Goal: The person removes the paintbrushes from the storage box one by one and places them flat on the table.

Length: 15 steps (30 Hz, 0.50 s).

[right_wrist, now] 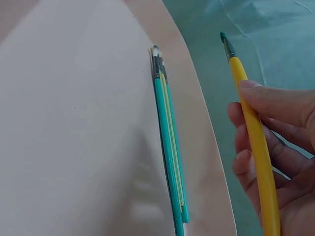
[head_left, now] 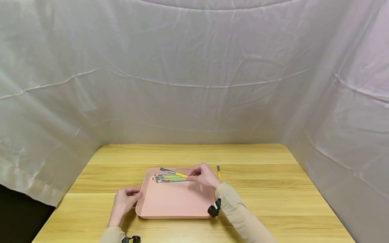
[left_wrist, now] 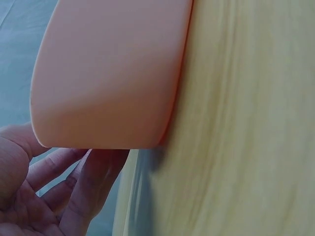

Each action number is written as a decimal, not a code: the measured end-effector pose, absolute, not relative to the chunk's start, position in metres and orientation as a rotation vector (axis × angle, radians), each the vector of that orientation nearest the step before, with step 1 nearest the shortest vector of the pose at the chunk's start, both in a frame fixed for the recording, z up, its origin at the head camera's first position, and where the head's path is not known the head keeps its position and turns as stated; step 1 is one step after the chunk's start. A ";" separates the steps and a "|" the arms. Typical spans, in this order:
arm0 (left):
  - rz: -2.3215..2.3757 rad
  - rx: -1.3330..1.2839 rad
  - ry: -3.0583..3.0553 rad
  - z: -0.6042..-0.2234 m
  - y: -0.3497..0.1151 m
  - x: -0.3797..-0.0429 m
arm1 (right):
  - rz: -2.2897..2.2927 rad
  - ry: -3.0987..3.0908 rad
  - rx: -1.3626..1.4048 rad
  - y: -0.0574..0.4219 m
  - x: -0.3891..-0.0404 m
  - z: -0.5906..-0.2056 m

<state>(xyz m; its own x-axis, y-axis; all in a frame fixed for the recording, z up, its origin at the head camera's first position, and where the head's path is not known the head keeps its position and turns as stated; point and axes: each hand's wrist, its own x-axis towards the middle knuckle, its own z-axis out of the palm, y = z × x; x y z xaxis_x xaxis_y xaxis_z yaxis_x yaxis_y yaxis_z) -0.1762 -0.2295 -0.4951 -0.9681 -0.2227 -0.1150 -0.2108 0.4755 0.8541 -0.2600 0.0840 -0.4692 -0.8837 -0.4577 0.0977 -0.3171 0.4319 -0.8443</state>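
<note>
My right hand pinches a flat paintbrush between thumb and fingers, above the far part of the pink tray. Its handle is thick and yellow, its bristles dark teal, and in the head view the bristle end points left. Below it, several paintbrushes with teal and yellow handles lie side by side in the tray, bristle ends to the left; the right hand partly hides them. At the tray's left rim, my left hand holds the edge with thumb and fingers, whose tips are partly hidden by the tray wall.
Another yellow-handled paintbrush lies on the wooden table, just right of the tray and partly behind the right hand. Grey-white curtains hang behind the table and along both sides.
</note>
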 end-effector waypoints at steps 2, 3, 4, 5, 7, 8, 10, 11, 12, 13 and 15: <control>-1.560 0.393 -2.685 -0.495 -0.230 -0.176 | -1.482 2.524 -0.658 0.087 -0.257 -0.469; -1.563 0.394 -2.684 -0.495 -0.229 -0.176 | -1.498 2.524 -0.635 0.088 -0.256 -0.470; -1.565 0.397 -2.683 -0.495 -0.229 -0.176 | -1.517 2.521 -0.616 0.089 -0.255 -0.470; -1.563 0.397 -2.685 -0.495 -0.229 -0.176 | -1.539 2.516 -0.590 0.090 -0.253 -0.470; -1.562 0.394 -2.685 -0.495 -0.230 -0.176 | -1.581 2.508 -0.549 0.093 -0.251 -0.471; -1.559 0.398 -2.687 -0.495 -0.230 -0.176 | -1.604 2.503 -0.526 0.094 -0.251 -0.471; -1.555 0.394 -2.688 -0.495 -0.230 -0.176 | -1.659 2.488 -0.487 0.097 -0.249 -0.472; -1.553 0.391 -2.689 -0.495 -0.230 -0.176 | -1.686 2.484 -0.463 0.098 -0.248 -0.472; -1.553 0.392 -2.688 -0.495 -0.230 -0.176 | -1.715 2.477 -0.443 0.100 -0.247 -0.472; -1.553 0.389 -2.687 -0.495 -0.230 -0.176 | -1.739 2.473 -0.422 0.101 -0.246 -0.473; -1.556 0.392 -2.685 -0.495 -0.230 -0.176 | -1.791 2.454 -0.380 0.104 -0.243 -0.473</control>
<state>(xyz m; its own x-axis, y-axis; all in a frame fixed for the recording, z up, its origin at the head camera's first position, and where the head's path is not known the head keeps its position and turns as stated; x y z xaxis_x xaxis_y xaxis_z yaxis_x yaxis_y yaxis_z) -0.1758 -0.2295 -0.4953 -0.9684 -0.2220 -0.1133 -0.2087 0.4739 0.8555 -0.2434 0.1037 -0.4729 -0.9660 -0.2454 0.0811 -0.1521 0.2860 -0.9461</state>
